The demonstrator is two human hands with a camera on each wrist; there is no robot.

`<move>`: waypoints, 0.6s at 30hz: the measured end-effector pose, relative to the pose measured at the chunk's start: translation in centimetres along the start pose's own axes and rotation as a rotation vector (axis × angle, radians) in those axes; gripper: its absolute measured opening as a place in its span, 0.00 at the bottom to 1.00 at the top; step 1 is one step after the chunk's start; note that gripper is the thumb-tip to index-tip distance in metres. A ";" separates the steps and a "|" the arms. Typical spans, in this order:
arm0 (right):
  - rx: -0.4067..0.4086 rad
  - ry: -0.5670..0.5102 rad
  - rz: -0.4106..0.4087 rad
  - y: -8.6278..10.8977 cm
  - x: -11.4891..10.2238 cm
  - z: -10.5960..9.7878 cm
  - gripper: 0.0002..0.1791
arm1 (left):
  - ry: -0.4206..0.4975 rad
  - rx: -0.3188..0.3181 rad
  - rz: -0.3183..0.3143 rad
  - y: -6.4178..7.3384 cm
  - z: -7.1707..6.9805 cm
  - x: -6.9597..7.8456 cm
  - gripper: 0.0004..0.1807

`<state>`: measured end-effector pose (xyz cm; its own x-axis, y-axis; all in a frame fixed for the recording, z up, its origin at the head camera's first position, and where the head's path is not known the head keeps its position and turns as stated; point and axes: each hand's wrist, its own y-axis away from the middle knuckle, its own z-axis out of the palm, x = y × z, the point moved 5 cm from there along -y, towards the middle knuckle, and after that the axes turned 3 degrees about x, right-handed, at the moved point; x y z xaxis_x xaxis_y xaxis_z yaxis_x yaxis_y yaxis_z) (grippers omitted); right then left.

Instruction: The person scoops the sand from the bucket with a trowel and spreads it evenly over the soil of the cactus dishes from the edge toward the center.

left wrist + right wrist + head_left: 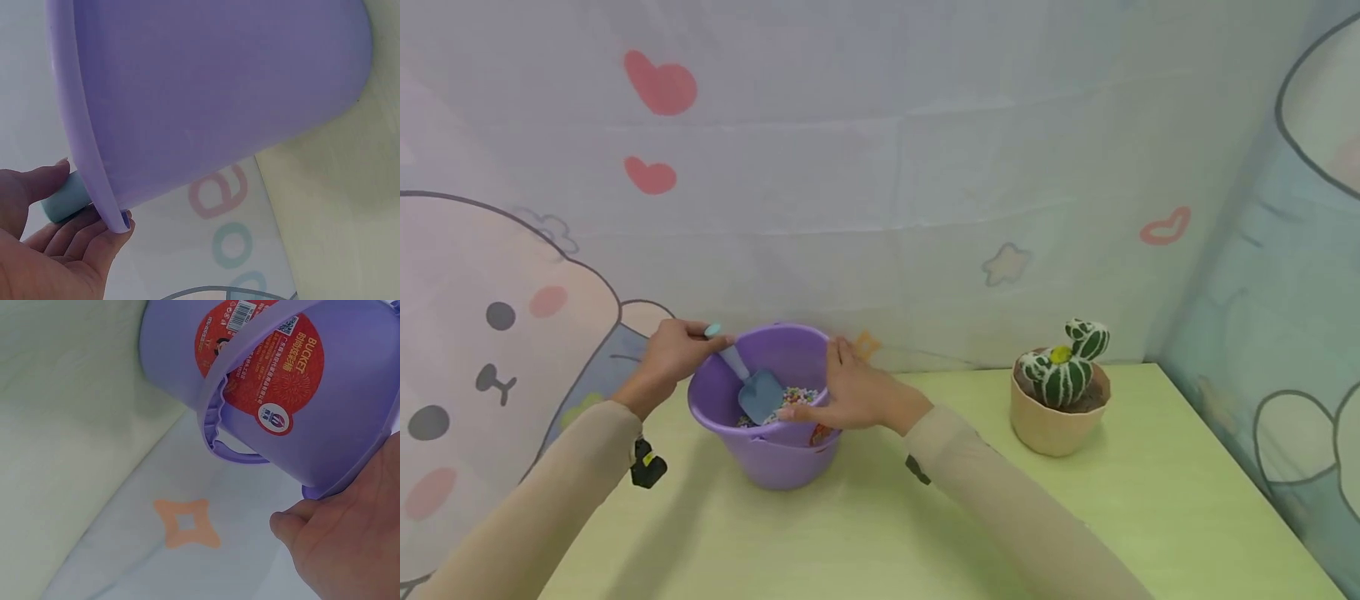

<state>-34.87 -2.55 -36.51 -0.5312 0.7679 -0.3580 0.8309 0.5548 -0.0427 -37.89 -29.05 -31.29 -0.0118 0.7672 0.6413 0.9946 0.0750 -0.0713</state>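
A purple bucket (782,458) stands on the table, with small multicoloured beads (801,396) inside. Among the beads rests the blade of a blue-grey toy shovel (762,397), its handle leaning on the left part of the rim. My left hand (670,358) pinches the handle's pale teal end (65,199) between thumb and fingers, with fingertips right at the bucket's rim. On the opposite side, my right hand (861,396) grips the rim, thumb toward the front. The right wrist view shows a red label (306,369) and the bucket's lowered carrying handle (250,344).
To the right, a green-and-white cactus (1063,379) sits in a tan pot (1052,429) on the light green table (962,533). Behind the table hangs a printed cloth (850,208), close to the bucket; another side of it borders the table's right edge.
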 end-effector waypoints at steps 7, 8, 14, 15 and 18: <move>0.009 -0.033 0.000 0.1 0.1 0.1 0.73 | -0.079 0.018 0.092 -0.1 0.1 0.7 0.28; 0.010 -0.040 0.001 0.1 0.1 0.2 0.73 | -0.086 0.020 0.104 -0.2 0.1 0.8 0.26; 0.006 -0.045 0.006 0.1 0.1 0.2 0.74 | -0.066 0.031 0.154 -0.5 -0.5 1.7 0.20; 0.004 -0.046 0.006 0.1 0.1 0.1 0.73 | -0.039 0.028 0.160 -0.5 -0.5 2.0 0.19; 0.001 -0.046 0.003 0.1 0.0 0.2 0.73 | 0.046 -0.011 0.155 -0.6 -0.6 2.7 0.21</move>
<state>-34.77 -2.54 -36.69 -0.5204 0.7543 -0.4002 0.8328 0.5519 -0.0427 -38.41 -27.38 -29.08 0.1459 0.7390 0.6577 0.9853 -0.0487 -0.1638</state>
